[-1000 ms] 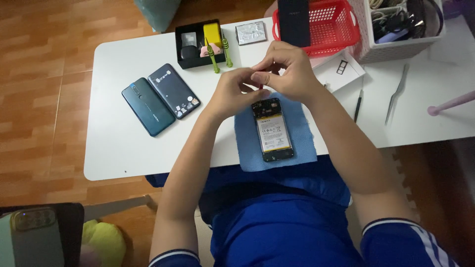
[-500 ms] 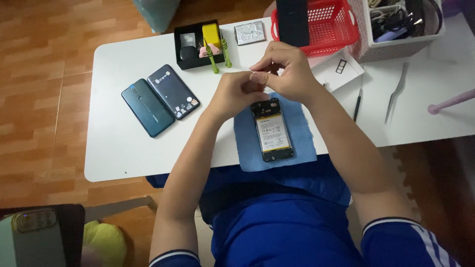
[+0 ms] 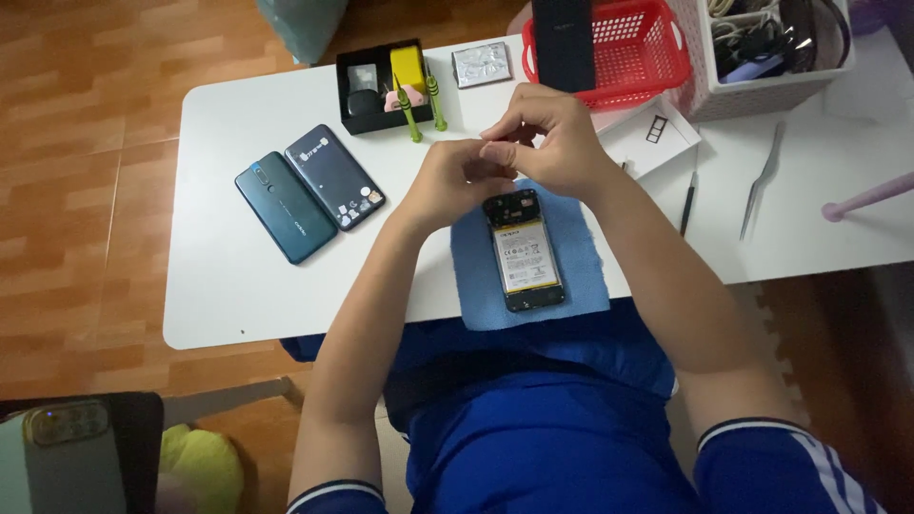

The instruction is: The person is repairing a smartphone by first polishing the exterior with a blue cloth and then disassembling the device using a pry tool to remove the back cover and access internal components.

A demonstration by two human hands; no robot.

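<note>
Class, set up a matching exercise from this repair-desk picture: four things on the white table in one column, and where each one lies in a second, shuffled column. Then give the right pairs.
Things
1. opened phone
2. two phone back covers
3. tweezers
4. red basket

Places
A. at the far edge of the table, just beyond the hands
B. on the blue cloth, just below the left hand and right hand
C. on the bare table by the right forearm, below the white bin
D. side by side out beyond the left forearm

Pairs: 1-B, 2-D, 3-C, 4-A
</note>
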